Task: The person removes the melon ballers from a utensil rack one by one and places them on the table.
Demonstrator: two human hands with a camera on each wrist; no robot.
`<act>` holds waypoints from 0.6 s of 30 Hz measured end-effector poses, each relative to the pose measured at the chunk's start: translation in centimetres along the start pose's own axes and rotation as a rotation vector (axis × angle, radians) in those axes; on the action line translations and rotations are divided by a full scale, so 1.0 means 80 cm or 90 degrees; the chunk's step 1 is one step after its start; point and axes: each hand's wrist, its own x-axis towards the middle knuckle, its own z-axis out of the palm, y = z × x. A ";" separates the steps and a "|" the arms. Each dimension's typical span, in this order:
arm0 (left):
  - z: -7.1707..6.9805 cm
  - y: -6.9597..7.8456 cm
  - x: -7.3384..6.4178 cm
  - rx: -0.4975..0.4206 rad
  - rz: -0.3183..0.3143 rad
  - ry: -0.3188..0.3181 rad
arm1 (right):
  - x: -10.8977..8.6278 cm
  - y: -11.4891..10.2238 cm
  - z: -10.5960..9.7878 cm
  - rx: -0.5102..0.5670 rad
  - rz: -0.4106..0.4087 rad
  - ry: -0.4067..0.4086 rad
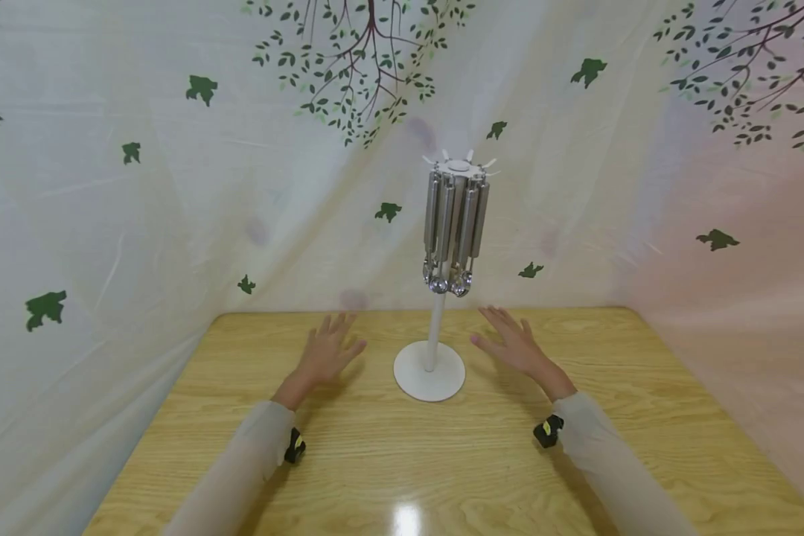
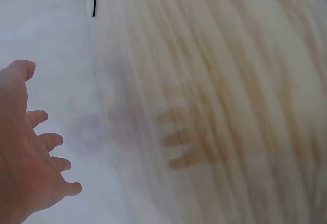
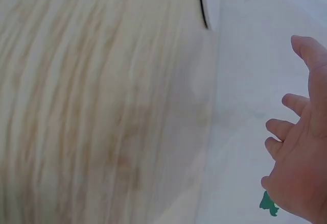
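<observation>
L grip (image 1: 324,353), R grip (image 1: 517,348), wht stand (image 1: 435,327) btwn

The sleeved left forearm (image 1: 241,465) and sleeved right forearm (image 1: 610,458) are stretched forward and angled inward, while the left hand (image 1: 324,353) and right hand (image 1: 517,348) are held well apart, with fingers spread and thumbs turned toward each other.

Soft, fairly even light over tabletop (image 1: 418,447), and there's white glare burning at head view's bottom! Faint shadows beneath my left hand (image 1: 324,353) and right hand (image 1: 516,351). Metal balls (image 1: 438,285) glinting. Backdrop cloth (image 1: 174,223) pinkish at right. Over to wrist views: wood grain smeared, pale (dark finger shapes at left, shadow or reflection, can't tell). Cloth bluish there, washed out.
</observation>
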 end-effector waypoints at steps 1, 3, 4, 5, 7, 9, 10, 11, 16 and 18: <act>0.001 0.002 0.001 -0.005 0.004 0.002 | 0.002 -0.001 0.000 0.011 -0.003 0.001; 0.003 0.007 0.003 -0.034 0.012 0.002 | 0.004 -0.006 -0.001 0.045 -0.012 0.003; 0.005 0.010 0.004 -0.055 0.018 0.002 | 0.006 -0.008 -0.001 0.063 -0.017 0.003; 0.006 0.014 0.005 -0.083 0.019 0.001 | 0.007 -0.011 -0.001 0.084 -0.020 0.002; 0.008 0.022 0.007 -0.152 0.017 -0.008 | 0.009 -0.018 -0.003 0.128 -0.025 0.000; 0.012 0.031 0.009 -0.227 0.008 -0.013 | 0.011 -0.027 -0.004 0.174 -0.026 -0.003; 0.014 0.036 0.011 -0.261 0.005 -0.012 | 0.012 -0.031 -0.005 0.191 -0.033 -0.005; 0.017 0.041 0.012 -0.296 0.001 -0.010 | 0.013 -0.035 -0.005 0.211 -0.037 -0.006; 0.033 0.061 0.024 -0.445 0.015 0.018 | 0.018 -0.058 -0.007 0.341 -0.091 -0.020; 0.039 0.069 0.029 -0.499 0.018 0.018 | 0.020 -0.066 -0.007 0.393 -0.102 -0.025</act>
